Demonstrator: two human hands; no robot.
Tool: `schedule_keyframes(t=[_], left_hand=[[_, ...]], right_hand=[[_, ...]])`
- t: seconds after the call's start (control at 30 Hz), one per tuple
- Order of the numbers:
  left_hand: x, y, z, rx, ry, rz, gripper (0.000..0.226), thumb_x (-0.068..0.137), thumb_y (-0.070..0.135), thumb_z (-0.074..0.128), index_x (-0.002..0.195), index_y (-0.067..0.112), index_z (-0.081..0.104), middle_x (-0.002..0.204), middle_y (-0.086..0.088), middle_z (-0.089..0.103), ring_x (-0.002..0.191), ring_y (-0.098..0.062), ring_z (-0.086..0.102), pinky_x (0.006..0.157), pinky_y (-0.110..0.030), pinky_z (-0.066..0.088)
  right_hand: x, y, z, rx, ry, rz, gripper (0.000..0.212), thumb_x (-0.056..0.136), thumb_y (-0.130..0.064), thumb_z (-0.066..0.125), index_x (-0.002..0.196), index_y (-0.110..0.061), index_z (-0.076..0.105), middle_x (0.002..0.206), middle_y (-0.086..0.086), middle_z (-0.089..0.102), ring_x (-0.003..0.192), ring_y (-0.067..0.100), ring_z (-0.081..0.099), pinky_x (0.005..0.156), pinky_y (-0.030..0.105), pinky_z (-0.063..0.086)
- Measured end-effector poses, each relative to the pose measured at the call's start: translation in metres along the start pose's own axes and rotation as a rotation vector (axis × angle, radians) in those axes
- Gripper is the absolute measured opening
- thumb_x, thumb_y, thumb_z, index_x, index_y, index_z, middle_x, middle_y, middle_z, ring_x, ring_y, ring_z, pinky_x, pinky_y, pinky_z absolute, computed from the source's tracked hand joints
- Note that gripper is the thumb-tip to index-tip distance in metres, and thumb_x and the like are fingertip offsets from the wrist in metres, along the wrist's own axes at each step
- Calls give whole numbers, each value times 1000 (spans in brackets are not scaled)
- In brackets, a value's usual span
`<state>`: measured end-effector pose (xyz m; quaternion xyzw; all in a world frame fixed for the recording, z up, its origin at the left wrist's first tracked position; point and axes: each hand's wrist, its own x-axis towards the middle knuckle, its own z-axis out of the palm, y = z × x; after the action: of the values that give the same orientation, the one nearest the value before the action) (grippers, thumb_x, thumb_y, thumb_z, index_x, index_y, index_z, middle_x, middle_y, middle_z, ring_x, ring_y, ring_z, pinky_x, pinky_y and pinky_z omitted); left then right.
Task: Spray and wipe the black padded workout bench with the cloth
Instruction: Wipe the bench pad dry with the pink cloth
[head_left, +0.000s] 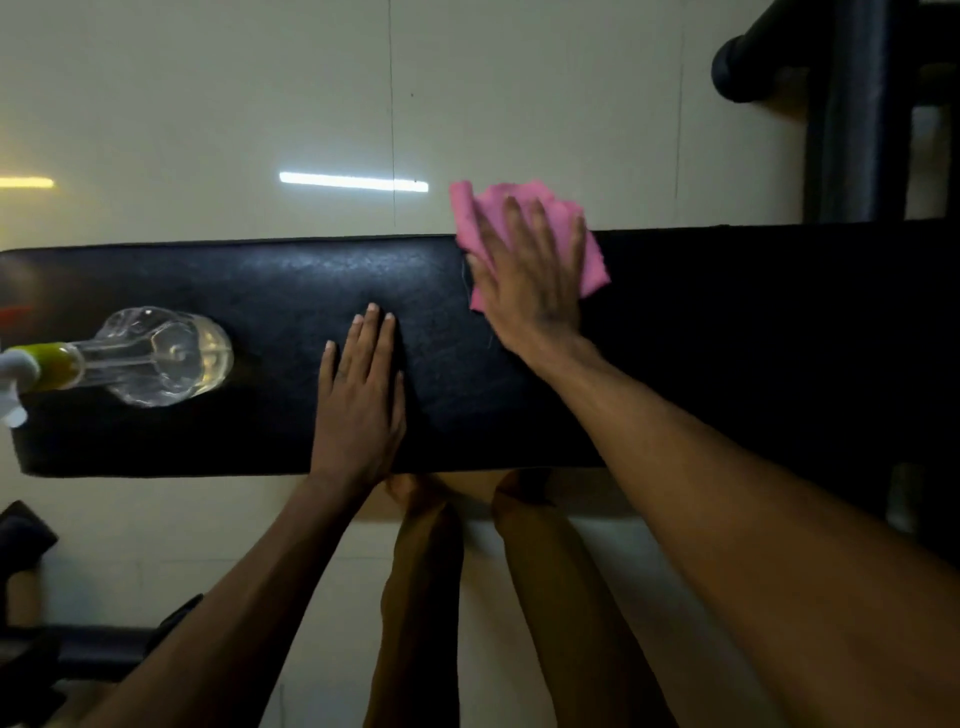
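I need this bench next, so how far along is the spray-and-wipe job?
Spraying looks done for now: the spray bottle stands on the bench, out of either grip. Wiping is in hand: the right hand presses the pink cloth flat at the far edge, while the left hand rests on the padding. Which parts are wiped already cannot be told.

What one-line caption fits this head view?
Right hand presses pink cloth on black bench; left hand rests flat, spray bottle standing nearby.
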<state>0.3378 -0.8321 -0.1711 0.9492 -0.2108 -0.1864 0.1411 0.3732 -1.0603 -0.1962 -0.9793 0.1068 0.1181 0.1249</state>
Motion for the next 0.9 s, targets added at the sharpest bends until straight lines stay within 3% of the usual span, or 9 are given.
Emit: schedule_keyframes(t=[0.13, 0.23, 0.3, 0.4, 0.5, 0.67, 0.73, 0.8, 0.9], left_hand=[[6, -12, -11, -17, 77, -22, 56, 101, 20, 40, 154, 7, 30, 163, -15, 25, 152, -28, 21, 124, -48, 15], [12, -21, -16, -15, 62, -43, 59, 103, 24, 38, 157, 10, 21, 165, -15, 19, 154, -28, 15, 125, -47, 12], [14, -27, -17, 0, 15, -8, 59, 104, 26, 37, 159, 14, 18, 167, -13, 13, 155, -27, 10, 126, -48, 9], [13, -38, -19, 69, -31, 42, 61, 105, 28, 40, 160, 20, 15, 168, -11, 8, 155, -26, 4, 125, -50, 6], [8, -52, -21, 110, -40, 89, 62, 104, 30, 41, 159, 23, 15, 168, -11, 6, 155, -26, 3, 125, -52, 5], [-1, -76, -18, 98, -3, 192, 58, 105, 31, 38, 158, 18, 21, 167, -13, 12, 155, -27, 8, 126, -47, 3], [-1, -82, -14, 94, 14, 219, 58, 105, 32, 36, 158, 17, 22, 167, -13, 13, 155, -27, 8, 126, -46, 3], [0, -85, -11, 98, 30, 222, 58, 105, 33, 35, 158, 18, 22, 167, -13, 13, 155, -26, 9, 126, -46, 4], [0, -85, -10, 95, 32, 208, 57, 105, 33, 36, 158, 18, 22, 167, -12, 14, 155, -25, 9, 126, -47, 6]], right_hand=[[-40, -44, 30, 39, 57, -42, 66, 101, -43, 46, 160, -28, 19, 168, 10, 17, 155, 32, 12, 122, 62, 2], [-103, -37, 45, 3, 74, -179, 79, 93, -36, 63, 159, -27, 22, 167, 11, 18, 154, 34, 14, 121, 64, 9], [-144, -17, 51, -7, 79, -175, 83, 91, -31, 64, 159, -28, 16, 167, 9, 19, 155, 32, 8, 121, 63, 7], [-177, 26, 47, -64, 94, 3, 78, 94, -34, 50, 160, -31, 7, 167, 11, 17, 155, 32, -6, 122, 63, 3], [-179, 43, 37, -101, 39, 258, 67, 101, -47, 32, 161, -34, 4, 169, 12, 8, 155, 38, 3, 119, 68, 9], [-146, -30, 45, 125, 209, 641, 60, 103, -50, 24, 156, -35, 1, 169, 11, 8, 155, 38, 4, 119, 69, 8], [-142, -84, 57, 80, 192, 485, 67, 100, -51, 28, 158, -31, 0, 168, 11, 7, 154, 38, 6, 119, 69, 9], [-152, -130, 72, 13, 155, 231, 68, 99, -49, 36, 160, -31, 14, 168, 11, 12, 154, 38, 10, 120, 67, 8], [-173, -144, 92, -22, 176, 98, 68, 96, -44, 51, 158, -29, 26, 165, 12, 24, 153, 38, 19, 122, 62, 5]])
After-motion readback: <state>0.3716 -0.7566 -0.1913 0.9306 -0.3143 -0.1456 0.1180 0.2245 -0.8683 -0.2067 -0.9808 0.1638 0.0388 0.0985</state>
